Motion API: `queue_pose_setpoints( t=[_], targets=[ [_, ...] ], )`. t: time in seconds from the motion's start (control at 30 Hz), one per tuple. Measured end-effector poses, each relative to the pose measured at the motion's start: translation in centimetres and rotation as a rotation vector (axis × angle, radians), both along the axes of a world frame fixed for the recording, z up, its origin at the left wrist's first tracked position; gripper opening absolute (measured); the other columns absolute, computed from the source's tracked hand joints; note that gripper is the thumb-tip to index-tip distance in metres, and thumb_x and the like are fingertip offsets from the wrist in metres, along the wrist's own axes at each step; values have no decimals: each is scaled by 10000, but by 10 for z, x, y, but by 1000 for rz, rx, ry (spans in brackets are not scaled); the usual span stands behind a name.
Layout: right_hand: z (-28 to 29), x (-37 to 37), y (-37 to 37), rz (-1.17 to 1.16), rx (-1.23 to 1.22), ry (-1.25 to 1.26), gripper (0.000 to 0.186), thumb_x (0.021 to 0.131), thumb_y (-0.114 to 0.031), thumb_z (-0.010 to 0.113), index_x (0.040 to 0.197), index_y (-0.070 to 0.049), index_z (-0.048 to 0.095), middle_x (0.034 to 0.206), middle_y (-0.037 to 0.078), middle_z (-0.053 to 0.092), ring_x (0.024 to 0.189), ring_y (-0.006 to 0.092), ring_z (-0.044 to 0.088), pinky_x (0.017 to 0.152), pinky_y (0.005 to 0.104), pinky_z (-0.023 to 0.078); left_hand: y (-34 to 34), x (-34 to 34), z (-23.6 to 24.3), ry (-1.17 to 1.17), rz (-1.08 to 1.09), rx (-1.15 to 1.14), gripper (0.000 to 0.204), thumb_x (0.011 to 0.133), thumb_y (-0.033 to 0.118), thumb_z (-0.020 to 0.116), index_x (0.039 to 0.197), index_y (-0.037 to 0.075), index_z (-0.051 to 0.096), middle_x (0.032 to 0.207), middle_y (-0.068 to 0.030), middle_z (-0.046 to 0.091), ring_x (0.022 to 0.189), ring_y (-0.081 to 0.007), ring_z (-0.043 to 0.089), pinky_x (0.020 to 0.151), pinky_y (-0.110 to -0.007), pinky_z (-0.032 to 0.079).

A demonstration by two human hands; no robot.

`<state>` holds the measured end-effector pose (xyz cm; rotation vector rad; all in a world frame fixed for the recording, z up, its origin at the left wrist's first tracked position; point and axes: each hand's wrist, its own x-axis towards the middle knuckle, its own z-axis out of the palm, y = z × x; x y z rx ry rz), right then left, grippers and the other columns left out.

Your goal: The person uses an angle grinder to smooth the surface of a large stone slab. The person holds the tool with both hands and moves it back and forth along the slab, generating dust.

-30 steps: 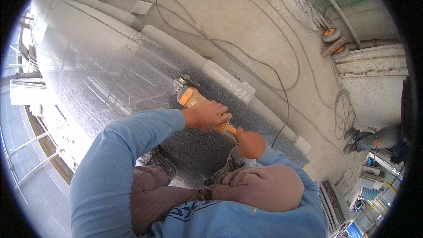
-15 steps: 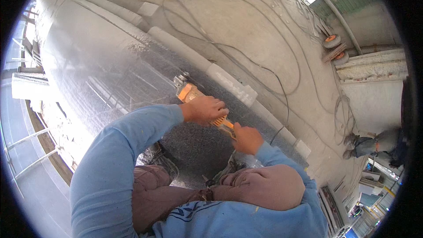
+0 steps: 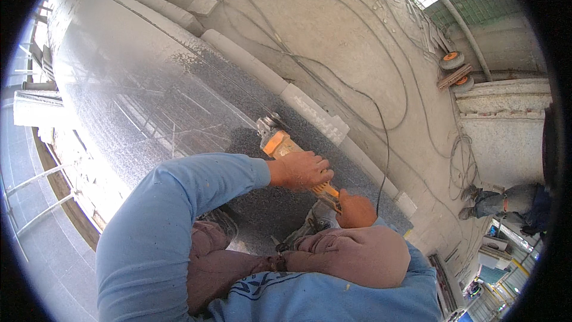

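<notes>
- While I hold the orange handheld angle grinder [image 3: 280, 142] with both hands, its disc end rests on the large polished dark-grey speckled granite slab [image 3: 149, 101], near the slab's far long edge.
- My left hand [image 3: 302, 170] is clenched over the grinder body; my right hand [image 3: 356, 210] is closed round its rear handle, nearer my chest.
- Progress, as I judge it: the slab beside the grinder looks dark and wet, while farther along it carries pale dust and a glossy sheen; how much is left to work I cannot tell.
- A row of pale stone blocks [image 3: 310, 110] lines the slab's far edge.
- Beyond the slab, black cables [image 3: 381, 113] trail over a dusty concrete floor [image 3: 357, 30].
- Well beyond the slab, to its right, another person [image 3: 506, 200] crouches by a pale stone wall block [image 3: 506, 131].
</notes>
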<state>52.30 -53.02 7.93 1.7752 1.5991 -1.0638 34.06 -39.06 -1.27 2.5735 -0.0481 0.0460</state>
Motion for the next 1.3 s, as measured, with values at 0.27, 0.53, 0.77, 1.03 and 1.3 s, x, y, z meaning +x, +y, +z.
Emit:
queue_pose_setpoints(
  t=[0.27, 0.53, 0.77, 1.03, 1.3],
  targets=[
    [-13, 1, 6, 52, 71, 148, 369, 766, -109, 730, 1038, -11, 501, 824, 224, 694, 827, 418, 710, 696, 530, 560, 11, -9, 0, 45, -5, -20, 474, 821, 216, 739, 1214, 41, 539, 1045, -133, 598, 968, -300, 641, 825, -430, 524],
    [-38, -1, 14, 59, 151, 255, 353, 774, -101, 705, 1016, 19, 479, 792, 255, 679, 771, 447, 695, 672, 545, 552, 25, -19, -4, 87, -12, 27, 592, 769, 274, 790, 1244, 45, 520, 1042, -126, 578, 959, -299, 633, 825, -435, 529],
    [-40, -18, 37, 59, 161, 264, 354, 802, -118, 694, 1048, 15, 477, 836, 261, 686, 811, 441, 699, 699, 548, 554, 41, -36, -16, 123, 14, 71, 623, 750, 249, 819, 1265, 60, 523, 1087, -129, 582, 992, -306, 631, 862, -434, 525],
    [-36, -24, 47, 71, 154, 260, 387, 810, -152, 702, 1076, 15, 475, 850, 256, 692, 825, 440, 700, 724, 552, 553, 52, -41, -8, 153, 30, 72, 637, 759, 253, 823, 1289, 64, 523, 1082, -126, 581, 992, -304, 631, 865, -431, 525],
    [-19, -4, 14, 62, 93, 164, 366, 797, -156, 705, 1057, -2, 500, 849, 251, 696, 831, 431, 708, 732, 546, 559, 16, -18, -11, -2, 36, 56, 570, 745, 239, 818, 1211, 76, 534, 1029, -105, 586, 946, -283, 641, 812, -417, 529]
  ],
)
